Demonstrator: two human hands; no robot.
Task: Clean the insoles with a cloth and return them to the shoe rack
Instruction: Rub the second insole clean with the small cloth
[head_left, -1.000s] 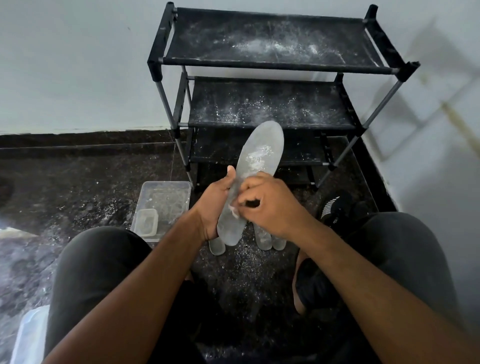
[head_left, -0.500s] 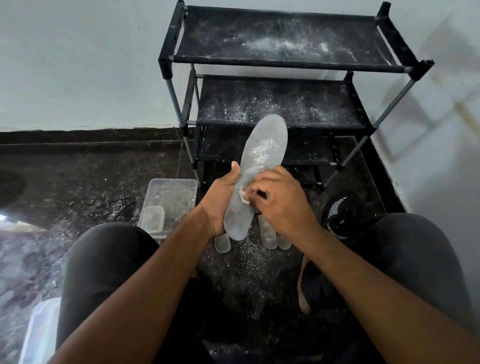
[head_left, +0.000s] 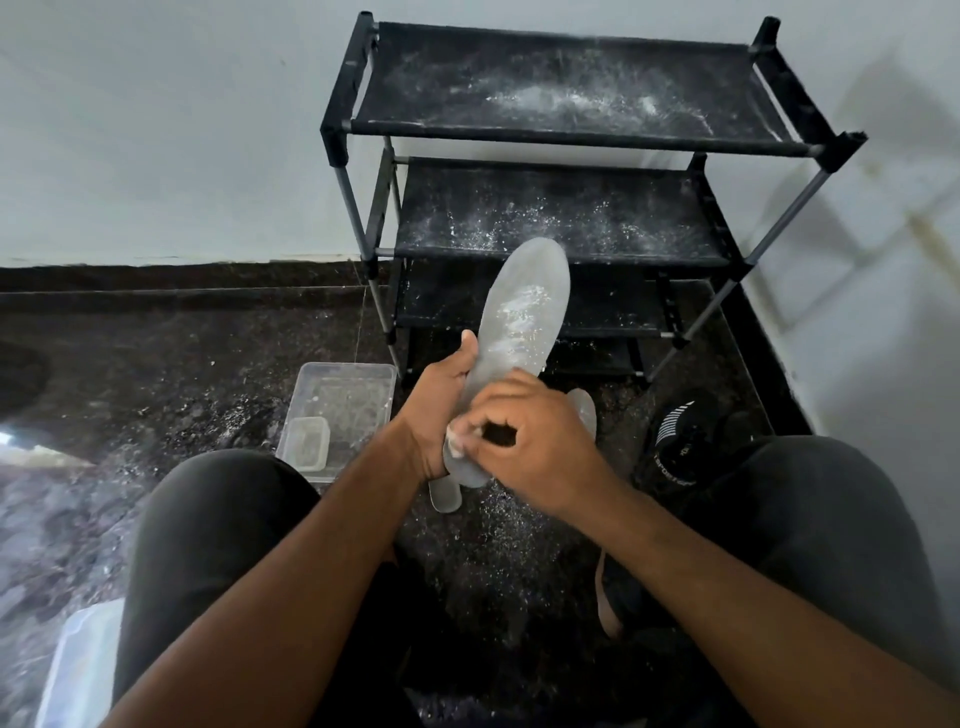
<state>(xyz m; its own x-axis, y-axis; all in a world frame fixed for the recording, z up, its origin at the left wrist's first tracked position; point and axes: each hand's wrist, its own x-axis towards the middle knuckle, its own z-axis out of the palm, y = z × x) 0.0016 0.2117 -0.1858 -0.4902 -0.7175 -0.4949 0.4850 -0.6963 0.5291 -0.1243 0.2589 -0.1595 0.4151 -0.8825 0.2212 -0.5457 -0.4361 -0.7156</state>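
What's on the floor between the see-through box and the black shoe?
In the head view, insoles lie there, with white powder; both hands hold another insole above.

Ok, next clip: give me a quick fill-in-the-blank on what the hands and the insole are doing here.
1. The left hand holds the grey insole by its ____ end.
2. The right hand presses a small white ____ against the insole.
3. White powder dusts the shelves of the black ____ behind the insole.
4. The clear plastic tub sits on the floor to the ____ of the hands.

Missing words: lower; cloth; shoe rack; left
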